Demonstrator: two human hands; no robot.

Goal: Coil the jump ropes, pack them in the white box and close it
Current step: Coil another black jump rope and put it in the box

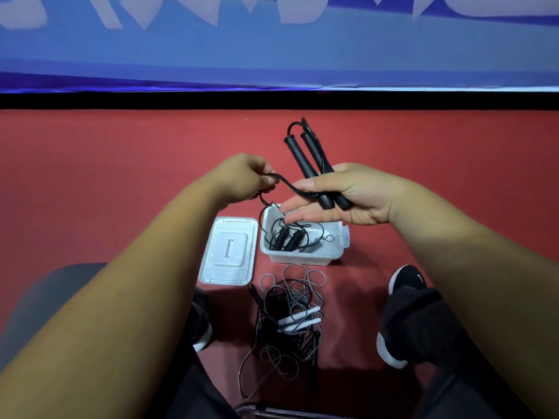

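Observation:
My right hand (341,196) holds the two black handles of a jump rope (305,154) across its palm, thumb over them, the other fingers stretched out. From those handles a black cord runs left to my left hand (245,176), which pinches it. Below both hands the open white box (302,258) stands on the red floor with a coiled black rope (287,238) inside. Its white lid (229,251) lies flat to the left of it. A tangled heap of ropes (290,319), some with white handles, lies in front of the box.
My two black shoes (406,281) and dark trouser legs flank the rope heap. A grey seat cushion (42,294) shows at the lower left. A blue banner (272,49) with a black strip closes off the floor at the back.

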